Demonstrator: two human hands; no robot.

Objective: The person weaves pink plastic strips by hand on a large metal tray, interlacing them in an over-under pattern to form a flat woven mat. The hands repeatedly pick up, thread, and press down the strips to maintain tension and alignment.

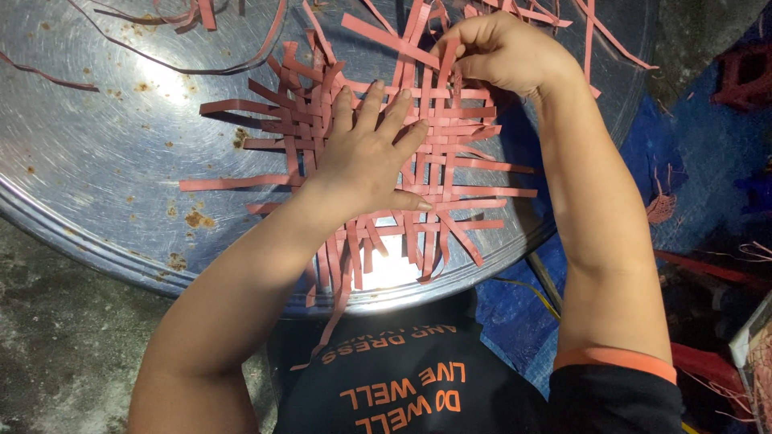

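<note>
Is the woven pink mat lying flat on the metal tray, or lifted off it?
Flat. The woven mat lies spread on the metal tray; the left hand presses it down, palm open. The right hand pinches a strip at its far edge.

Round metal tray (96,145) bears a woven pink-strip mat (450,161).

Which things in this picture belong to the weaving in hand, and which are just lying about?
In use:
left hand, pressed flat on the woven pink strip mat
right hand, pinching one strip at the mat's far edge
round metal tray under the mat

Lying about:
loose strips at the tray's far rim
blue sheet
</note>
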